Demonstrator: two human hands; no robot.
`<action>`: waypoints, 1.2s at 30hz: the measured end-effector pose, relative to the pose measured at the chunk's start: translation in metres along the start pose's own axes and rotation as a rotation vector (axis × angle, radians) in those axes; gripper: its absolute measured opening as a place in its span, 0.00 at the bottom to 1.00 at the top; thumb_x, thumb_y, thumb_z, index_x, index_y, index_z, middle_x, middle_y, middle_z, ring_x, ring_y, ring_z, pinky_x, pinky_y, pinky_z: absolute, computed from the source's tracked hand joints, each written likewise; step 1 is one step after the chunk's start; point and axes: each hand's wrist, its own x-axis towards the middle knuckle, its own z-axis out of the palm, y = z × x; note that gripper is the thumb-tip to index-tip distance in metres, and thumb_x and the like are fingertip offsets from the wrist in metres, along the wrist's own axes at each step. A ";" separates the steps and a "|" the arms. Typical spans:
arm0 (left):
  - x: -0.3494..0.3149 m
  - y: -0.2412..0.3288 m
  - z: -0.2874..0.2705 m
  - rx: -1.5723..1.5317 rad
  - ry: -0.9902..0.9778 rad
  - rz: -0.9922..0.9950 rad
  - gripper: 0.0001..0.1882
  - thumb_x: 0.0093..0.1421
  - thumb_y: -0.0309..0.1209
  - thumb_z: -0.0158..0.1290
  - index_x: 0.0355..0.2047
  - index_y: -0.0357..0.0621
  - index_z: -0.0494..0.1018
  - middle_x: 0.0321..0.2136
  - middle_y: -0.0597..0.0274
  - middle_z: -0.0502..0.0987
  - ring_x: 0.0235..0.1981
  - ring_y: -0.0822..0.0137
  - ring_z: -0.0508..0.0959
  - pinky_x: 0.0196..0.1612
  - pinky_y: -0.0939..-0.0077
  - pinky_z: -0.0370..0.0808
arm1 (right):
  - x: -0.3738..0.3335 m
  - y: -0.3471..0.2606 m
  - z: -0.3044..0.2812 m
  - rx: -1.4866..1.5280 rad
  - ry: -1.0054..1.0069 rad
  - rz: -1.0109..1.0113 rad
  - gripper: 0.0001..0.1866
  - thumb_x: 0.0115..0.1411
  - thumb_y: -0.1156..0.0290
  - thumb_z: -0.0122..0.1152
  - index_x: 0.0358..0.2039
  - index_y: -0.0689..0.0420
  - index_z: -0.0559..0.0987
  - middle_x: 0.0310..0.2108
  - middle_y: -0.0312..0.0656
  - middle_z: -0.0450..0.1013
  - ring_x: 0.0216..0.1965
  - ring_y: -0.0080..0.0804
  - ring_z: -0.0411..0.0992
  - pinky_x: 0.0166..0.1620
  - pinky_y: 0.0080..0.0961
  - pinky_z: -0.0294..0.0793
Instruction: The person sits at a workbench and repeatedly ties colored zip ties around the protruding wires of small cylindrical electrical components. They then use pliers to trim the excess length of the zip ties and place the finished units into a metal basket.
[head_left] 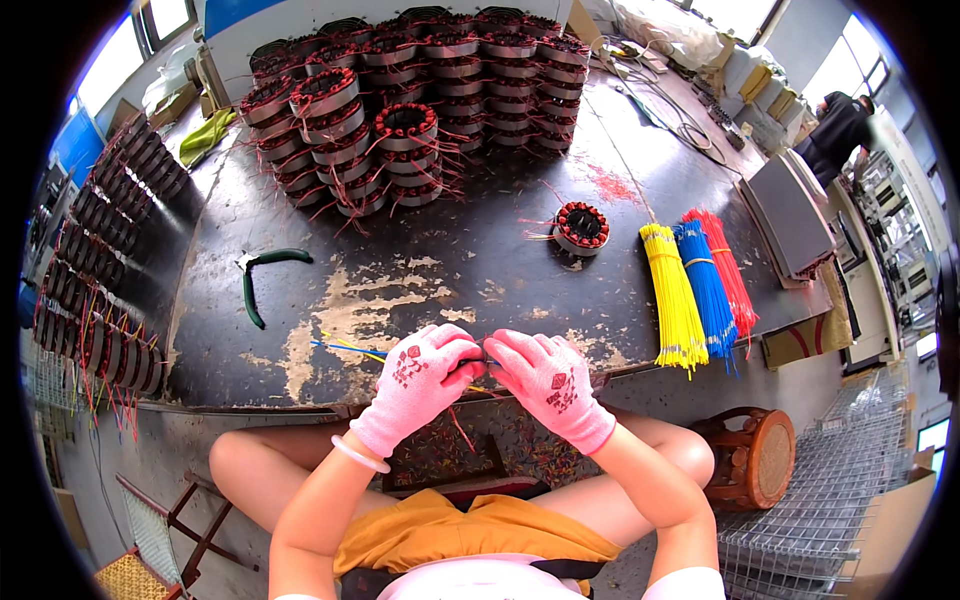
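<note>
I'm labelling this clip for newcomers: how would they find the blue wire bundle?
On the dark, worn tabletop, look rightward past the gloved right hand to three wire bundles side by side. The blue wire bundle is the middle one, between the yellow bundle and the red bundle; its colour sets it apart from both.

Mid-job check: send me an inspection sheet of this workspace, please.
Surface: dark tabletop, worn pale in patches.
Job's things: blue and yellow wires at the left hand; single wound stator; yellow wire bundle, blue wire bundle, red wire bundle.
Clutter: green-handled cutters; red scraps.
Hands: left and right hand pink-gloved, fingers meeting at a small dark piece, mostly hidden.
Cables: loose cable, tabletop's far right.
Surroundings: stacked stators behind; wooden stool at right; person in dark clothing beyond.
</note>
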 end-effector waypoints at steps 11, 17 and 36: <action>0.001 0.000 -0.001 -0.010 -0.031 0.011 0.07 0.56 0.29 0.62 0.37 0.46 0.80 0.46 0.62 0.83 0.38 0.54 0.80 0.45 0.62 0.77 | 0.005 0.007 0.001 -0.058 -0.074 -0.132 0.19 0.55 0.66 0.66 0.49 0.52 0.79 0.46 0.33 0.76 0.40 0.27 0.76 0.40 0.29 0.75; 0.001 0.000 -0.002 -0.013 -0.024 0.003 0.06 0.55 0.27 0.61 0.34 0.46 0.79 0.50 0.62 0.83 0.37 0.54 0.80 0.45 0.62 0.77 | 0.022 0.004 -0.008 0.774 -0.543 0.628 0.10 0.63 0.69 0.63 0.42 0.59 0.80 0.35 0.35 0.79 0.32 0.22 0.74 0.36 0.24 0.73; 0.002 -0.002 -0.001 -0.009 -0.030 0.032 0.06 0.57 0.28 0.60 0.36 0.46 0.79 0.52 0.63 0.82 0.39 0.54 0.80 0.45 0.61 0.79 | 0.016 -0.001 0.003 0.594 -0.225 0.397 0.09 0.60 0.66 0.66 0.36 0.56 0.78 0.29 0.35 0.75 0.30 0.29 0.74 0.34 0.27 0.73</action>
